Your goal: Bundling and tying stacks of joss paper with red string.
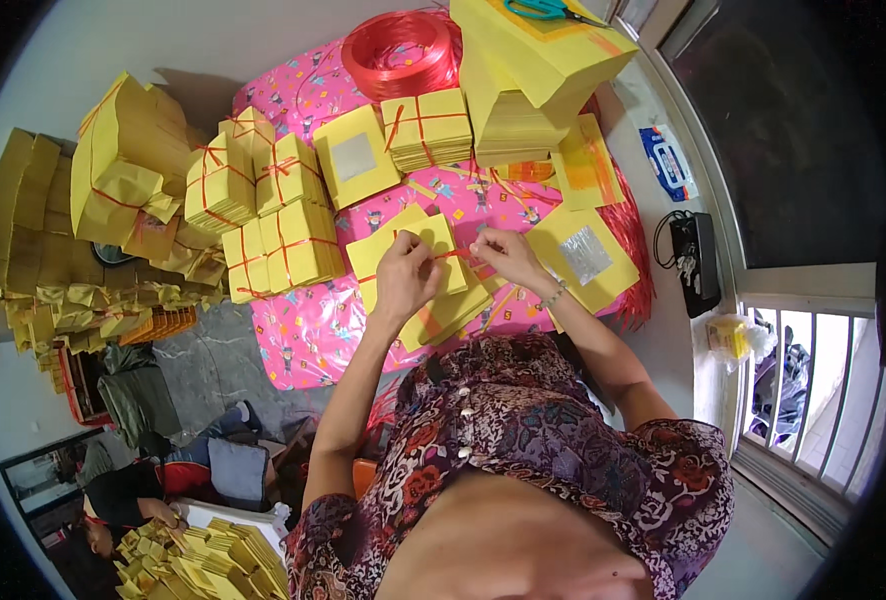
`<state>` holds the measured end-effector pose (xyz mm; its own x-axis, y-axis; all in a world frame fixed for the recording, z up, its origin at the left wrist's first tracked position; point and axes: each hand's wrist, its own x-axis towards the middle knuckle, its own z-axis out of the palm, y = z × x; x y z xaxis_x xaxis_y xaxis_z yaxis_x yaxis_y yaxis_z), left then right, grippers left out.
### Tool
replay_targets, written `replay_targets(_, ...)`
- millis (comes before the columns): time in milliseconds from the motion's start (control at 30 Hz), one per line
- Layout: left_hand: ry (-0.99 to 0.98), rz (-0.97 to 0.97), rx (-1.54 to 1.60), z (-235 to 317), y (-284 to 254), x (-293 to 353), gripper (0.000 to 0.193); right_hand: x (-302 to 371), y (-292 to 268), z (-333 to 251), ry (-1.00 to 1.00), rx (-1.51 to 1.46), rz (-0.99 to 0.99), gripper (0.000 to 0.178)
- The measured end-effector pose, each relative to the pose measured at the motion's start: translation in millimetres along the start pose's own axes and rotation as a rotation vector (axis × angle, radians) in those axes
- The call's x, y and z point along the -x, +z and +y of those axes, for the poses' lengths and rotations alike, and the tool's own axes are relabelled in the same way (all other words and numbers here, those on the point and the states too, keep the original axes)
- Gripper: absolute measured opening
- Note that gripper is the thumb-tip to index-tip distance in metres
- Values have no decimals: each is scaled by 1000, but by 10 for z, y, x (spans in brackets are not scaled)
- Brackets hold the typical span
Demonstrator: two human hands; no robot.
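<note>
My left hand rests on a stack of yellow paper sheets, its fingers curled together around a red plastic string. My right hand pinches the same red string just to the right, over the stack's edge. The string stretches between both hands across the yellow paper. Under and nearer to me lies another yellow stack, slightly askew. Beside my right forearm is a yellow sheet with a silver square. The exact grip of my left fingertips is partly hidden.
A pink patterned table cover lies beneath. String-tied yellow bundles stand at left, with a red string coil and teal scissors at the back. Red strands hang at right. Another person sits lower left.
</note>
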<state>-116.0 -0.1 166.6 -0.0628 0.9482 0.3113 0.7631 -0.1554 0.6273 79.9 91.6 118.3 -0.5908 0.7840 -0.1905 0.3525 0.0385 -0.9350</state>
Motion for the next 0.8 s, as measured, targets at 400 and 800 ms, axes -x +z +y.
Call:
replay_targets(400,-149,25,55,-33,66,151,13,-84,83,327,18,-39,71,21)
replay_targets(800,-440,553,31,-327,-260,680,35,307,283,210,-34,-135,99,17)
